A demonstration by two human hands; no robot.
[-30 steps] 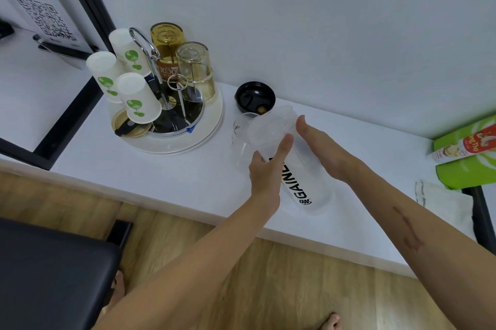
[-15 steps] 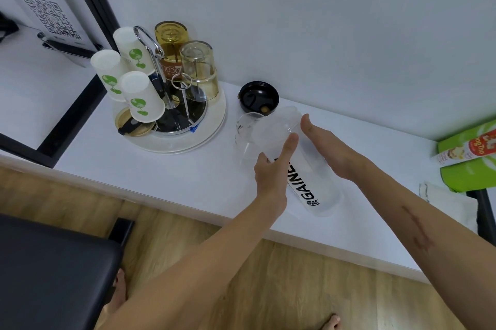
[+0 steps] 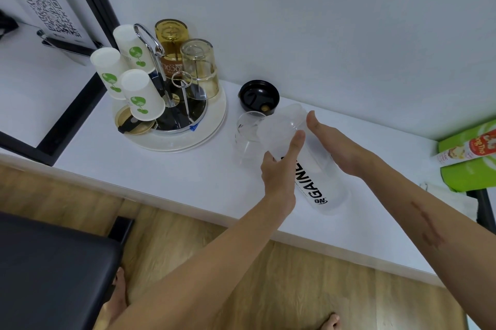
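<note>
A clear plastic shaker bottle (image 3: 319, 184) with black lettering is tilted, its open mouth leaning over a small clear glass (image 3: 245, 136) on the white counter (image 3: 188, 176). My left hand (image 3: 279, 171) grips the bottle's near side, thumb up along it. My right hand (image 3: 338, 147) holds the far side, thumb pointing toward the mouth. The bottle's black lid (image 3: 259, 97) lies upside down behind the glass.
A round white tray (image 3: 212, 128) at the left carries a metal rack with three upturned paper cups (image 3: 141, 96) and two upturned glasses (image 3: 198, 69). A green package (image 3: 467, 152) lies at the right edge. A black seat (image 3: 53, 270) sits below left, over wooden floor.
The view has shifted slightly. Both hands keep the same hold on the tilted bottle over the glass.
</note>
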